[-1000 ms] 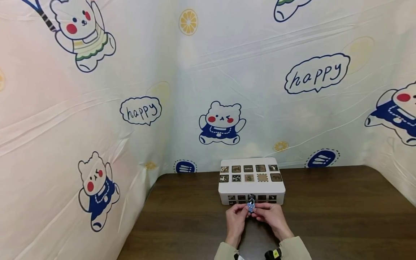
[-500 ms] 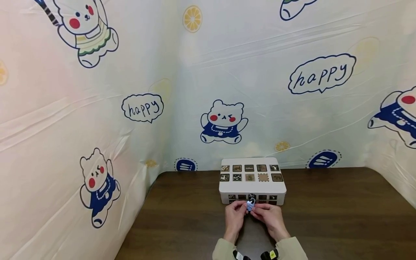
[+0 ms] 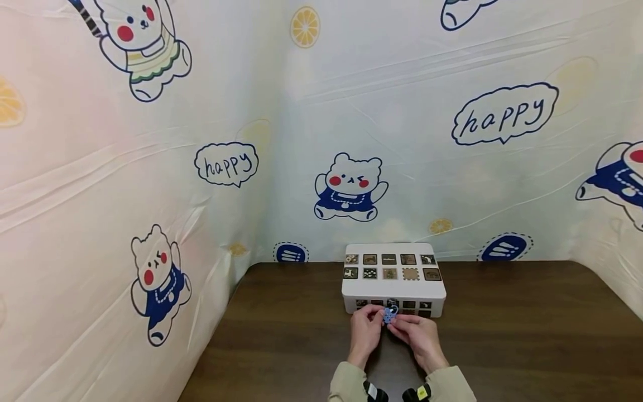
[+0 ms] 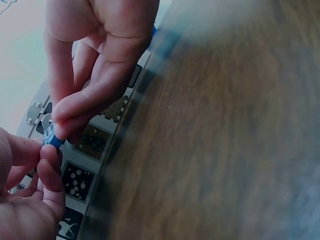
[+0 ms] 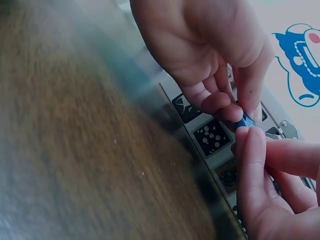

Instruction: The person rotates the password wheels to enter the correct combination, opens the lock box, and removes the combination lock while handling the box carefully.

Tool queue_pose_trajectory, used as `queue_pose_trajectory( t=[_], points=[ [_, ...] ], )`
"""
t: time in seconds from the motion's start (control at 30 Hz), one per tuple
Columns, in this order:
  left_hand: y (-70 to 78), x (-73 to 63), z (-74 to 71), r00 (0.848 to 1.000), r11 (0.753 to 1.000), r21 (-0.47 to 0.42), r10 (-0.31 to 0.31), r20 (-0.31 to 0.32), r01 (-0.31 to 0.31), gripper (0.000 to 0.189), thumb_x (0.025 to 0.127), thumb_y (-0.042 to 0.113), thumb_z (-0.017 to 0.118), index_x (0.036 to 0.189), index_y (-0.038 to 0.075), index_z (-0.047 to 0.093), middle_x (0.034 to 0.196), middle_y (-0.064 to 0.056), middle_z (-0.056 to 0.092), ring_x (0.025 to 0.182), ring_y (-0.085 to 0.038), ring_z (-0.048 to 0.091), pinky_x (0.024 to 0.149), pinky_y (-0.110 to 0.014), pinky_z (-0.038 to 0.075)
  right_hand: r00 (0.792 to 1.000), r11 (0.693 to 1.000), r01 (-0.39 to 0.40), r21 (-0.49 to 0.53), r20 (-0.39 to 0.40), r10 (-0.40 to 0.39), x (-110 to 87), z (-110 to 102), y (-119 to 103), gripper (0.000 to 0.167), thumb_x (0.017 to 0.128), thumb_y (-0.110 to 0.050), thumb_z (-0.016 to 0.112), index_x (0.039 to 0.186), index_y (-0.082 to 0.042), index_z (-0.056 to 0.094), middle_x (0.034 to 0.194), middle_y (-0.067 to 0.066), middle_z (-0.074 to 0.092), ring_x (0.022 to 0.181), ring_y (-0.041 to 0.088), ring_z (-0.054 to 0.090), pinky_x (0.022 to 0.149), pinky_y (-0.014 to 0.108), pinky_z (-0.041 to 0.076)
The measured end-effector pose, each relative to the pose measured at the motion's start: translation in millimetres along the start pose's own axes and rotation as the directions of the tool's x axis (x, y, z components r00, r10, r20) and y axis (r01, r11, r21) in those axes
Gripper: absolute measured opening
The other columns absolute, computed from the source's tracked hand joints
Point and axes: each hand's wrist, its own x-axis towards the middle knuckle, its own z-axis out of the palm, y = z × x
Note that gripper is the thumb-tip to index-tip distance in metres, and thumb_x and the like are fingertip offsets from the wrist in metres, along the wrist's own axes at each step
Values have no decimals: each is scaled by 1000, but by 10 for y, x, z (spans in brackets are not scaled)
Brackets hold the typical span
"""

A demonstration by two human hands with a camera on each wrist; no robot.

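Observation:
A small blue padlock (image 3: 389, 316) with a metal shackle is held in front of the white tin box (image 3: 394, 288), close to its front face. My left hand (image 3: 365, 336) pinches the padlock from the left with thumb and fingers. From the right side my right hand (image 3: 421, 340) pinches it too. In the left wrist view the padlock's blue body (image 4: 53, 141) shows between the fingertips, with small markings on it. Fingers cover most of the padlock (image 5: 245, 121) in the right wrist view. A metal latch (image 5: 287, 129) sits on the box behind the hands.
The box bears rows of small square pictures and stands at the back of the brown wooden table (image 3: 527, 329). Behind it and at the sides hangs a printed curtain (image 3: 402, 111) with cartoon bears. Small black devices (image 3: 417, 393) are strapped at both wrists.
The padlock has turned slightly between the fingers, its shackle now leaning more to the right. Both hands keep their hold near the box. The head view has shifted a little.

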Motion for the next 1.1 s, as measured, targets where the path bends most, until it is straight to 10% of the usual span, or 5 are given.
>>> queue_pose_trajectory(
  t=[0.3,1.1],
  points=[
    [37,28,23,991,976,183,125,-44,-115,6,84,5,68,83,9,73,80,1,69,68,0,55,63,-18,46,1000,999,-3,54,28,2,5,1,12,28,83,16,59,108,25,53,84,12,67,75,19,71,72,29,59],
    [152,-168,16,997,965,257,65,-28,-55,6,81,6,71,78,9,75,77,4,70,65,3,57,59,-15,47,994,994,-60,-94,84,68,-69,-133,-85,21,83,11,61,102,20,59,80,10,68,73,15,69,69,27,58]
  ],
)
